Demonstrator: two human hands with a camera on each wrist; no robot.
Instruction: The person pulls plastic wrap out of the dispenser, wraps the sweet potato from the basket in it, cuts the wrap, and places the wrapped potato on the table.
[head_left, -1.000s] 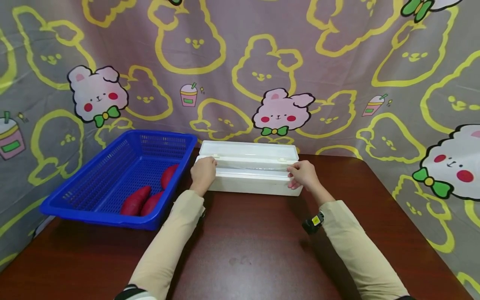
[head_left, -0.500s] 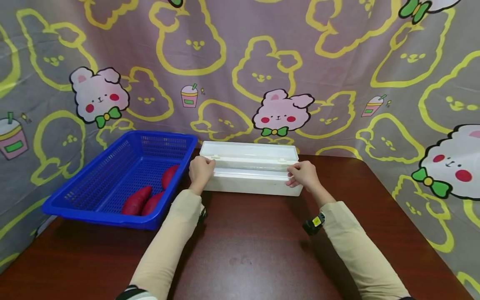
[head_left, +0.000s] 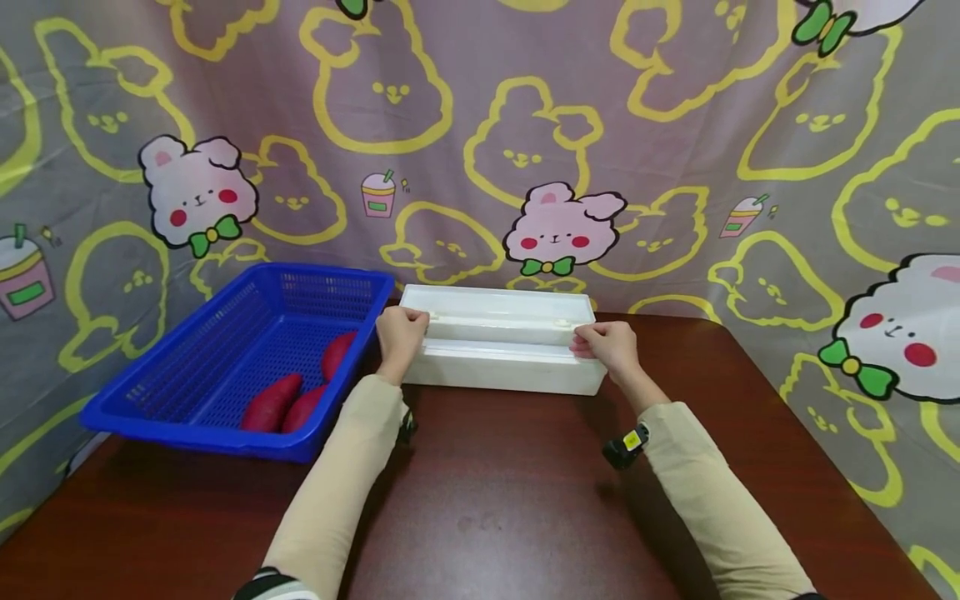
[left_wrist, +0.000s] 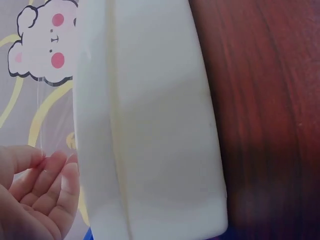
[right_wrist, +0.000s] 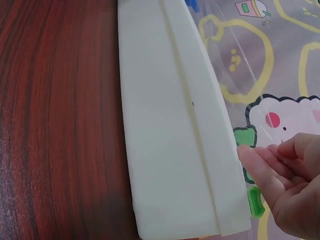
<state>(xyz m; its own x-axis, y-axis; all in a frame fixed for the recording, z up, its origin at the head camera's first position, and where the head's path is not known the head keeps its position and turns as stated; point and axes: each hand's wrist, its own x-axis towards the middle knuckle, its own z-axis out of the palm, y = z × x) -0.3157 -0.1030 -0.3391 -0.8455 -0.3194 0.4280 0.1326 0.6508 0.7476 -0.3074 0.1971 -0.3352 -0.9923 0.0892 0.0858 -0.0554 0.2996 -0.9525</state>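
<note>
A long white cling film dispenser box (head_left: 502, 372) stands on the table with its lid (head_left: 495, 302) tipped open at the back. At its left end, my left hand (head_left: 400, 337) pinches the edge of a clear sheet of cling film (left_wrist: 56, 117) between thumb and fingertips. On the opposite side, my right hand (head_left: 611, 346) has thumb and fingers together at the film's other corner. Both wrist views show the film stretched as a faint sheen behind the white box. The roll inside is hidden.
To the left, a blue plastic basket (head_left: 187, 433) holds several red sweet potatoes (head_left: 272, 403). A patterned cloth (head_left: 450, 100) hangs close behind the box. The brown table (head_left: 480, 500) extends in front, and its right edge lies past the right arm.
My left hand has shifted slightly up and left, lifting its corner of the film. The right hand has barely moved, and the box stays in place.
</note>
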